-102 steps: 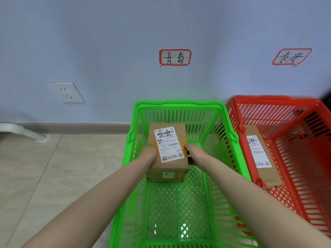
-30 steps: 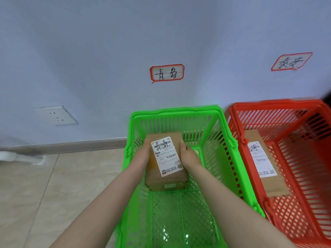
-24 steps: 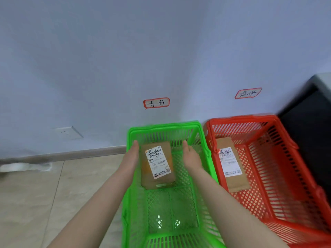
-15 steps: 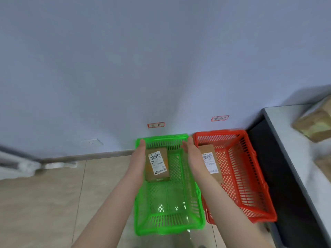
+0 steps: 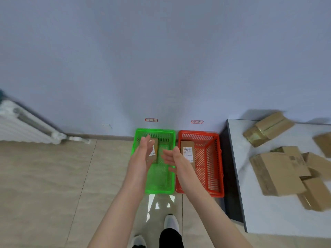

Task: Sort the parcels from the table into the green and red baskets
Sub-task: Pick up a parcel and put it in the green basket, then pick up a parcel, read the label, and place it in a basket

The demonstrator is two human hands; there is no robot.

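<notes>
While the left hand (image 5: 143, 154) and right hand (image 5: 174, 158) hover open and empty above the green basket (image 5: 155, 130), one parcel (image 5: 155, 144) lies at its far end. Right of that basket, past the red basket (image 5: 198, 134), parcels (image 5: 275, 173) wait on the surface (image 5: 265, 217): likely light, stiff cardboard, best clasped by opposite sides.

White radiator (image 5: 26, 126) at left edge, wall socket (image 5: 106, 125) centre-left, red-bordered label (image 5: 151, 120) mid-frame, second label (image 5: 197, 121) right of it, beige floor tiles (image 5: 44, 176).
</notes>
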